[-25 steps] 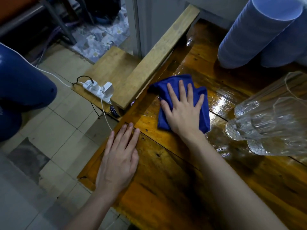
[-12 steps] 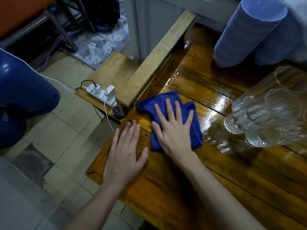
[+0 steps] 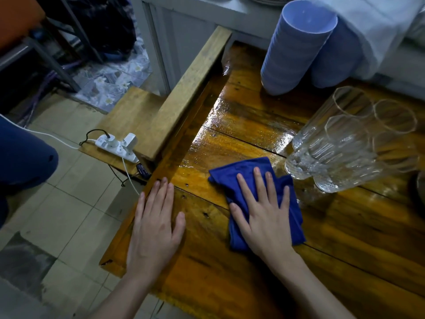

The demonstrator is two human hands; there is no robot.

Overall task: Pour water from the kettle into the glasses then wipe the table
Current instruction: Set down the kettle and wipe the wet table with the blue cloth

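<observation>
A blue cloth [image 3: 232, 174] lies crumpled on the wet wooden table [image 3: 230, 134]. My right hand [image 3: 264, 215] presses flat on the cloth with its fingers spread. My left hand [image 3: 154, 229] rests flat on the table's left edge, apart from the cloth. Three clear glasses [image 3: 345, 143] stand close together just right of the cloth. The kettle is out of view, except perhaps for a dark rim at the right edge.
Two stacks of blue bowls [image 3: 294, 49] stand at the back of the table. A wooden plank [image 3: 188, 88] runs along the left side. A white power strip [image 3: 117, 146] sits on a low board beside the table. Tiled floor lies to the left.
My right hand has dragged the cloth from the far left, first toward me, then right toward the glasses. My left hand stayed flat on the table edge.
</observation>
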